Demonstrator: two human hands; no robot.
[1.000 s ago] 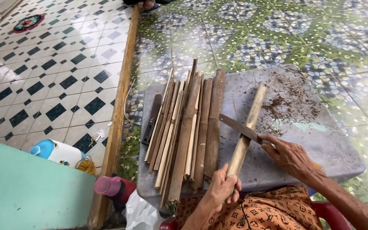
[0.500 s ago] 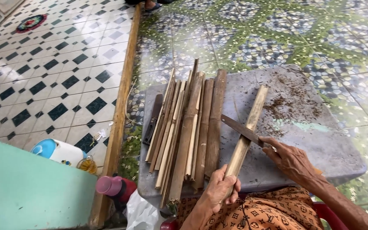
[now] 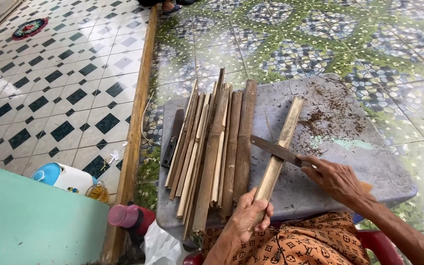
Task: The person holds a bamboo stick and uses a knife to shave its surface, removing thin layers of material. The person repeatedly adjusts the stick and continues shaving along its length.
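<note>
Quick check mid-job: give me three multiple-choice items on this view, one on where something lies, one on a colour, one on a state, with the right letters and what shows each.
1. Where does the pile of split bamboo strips lie against the single bamboo strip being cut?
A. To its left on the grey slab
B. To its right
C. On the floor

2. What colour is the cap of the bottle by the slab's near left corner?
A. Green
B. Pink
C. Black

3. How does the knife stand?
A. Lying free on the slab
C. Stuck upright in the pile
B. Held by the right hand, blade across the single strip

Answers:
1 A, the pile sits left of the single strip on the slab.
2 B, the cap shows pink.
3 B, the right hand grips the handle while the left hand holds the strip's near end.
</note>
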